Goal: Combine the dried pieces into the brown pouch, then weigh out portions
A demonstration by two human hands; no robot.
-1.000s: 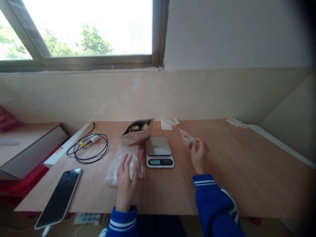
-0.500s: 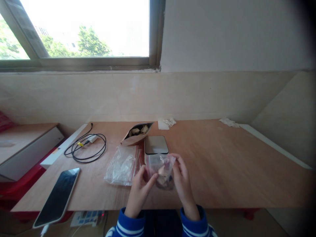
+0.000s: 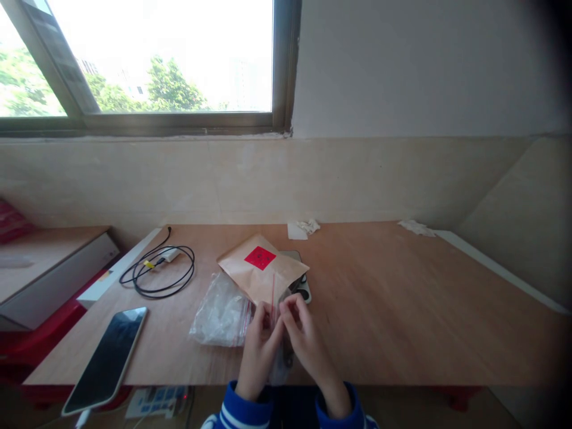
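The fingers (image 3: 290,313) are pressing together and pinching the top of a clear zip bag (image 3: 280,366), which is hanging between the left hand (image 3: 259,351) and right hand (image 3: 308,342) near the table's (image 3: 379,310) near edge. Just farther, a kraft paper pouch (image 3: 257,268) is lying over a digital scale (image 3: 304,291).

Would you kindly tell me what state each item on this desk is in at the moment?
Left hand: gripping the bag's upper part.
Right hand: gripping the same bag.
Clear zip bag: hanging below both hands.
Kraft paper pouch: lying over the scale, red label up.
Digital scale: mostly covered, display hidden.
Clear plastic bags: lying crumpled.
Smartphone: face up, screen dark.
Black cable: coiled.
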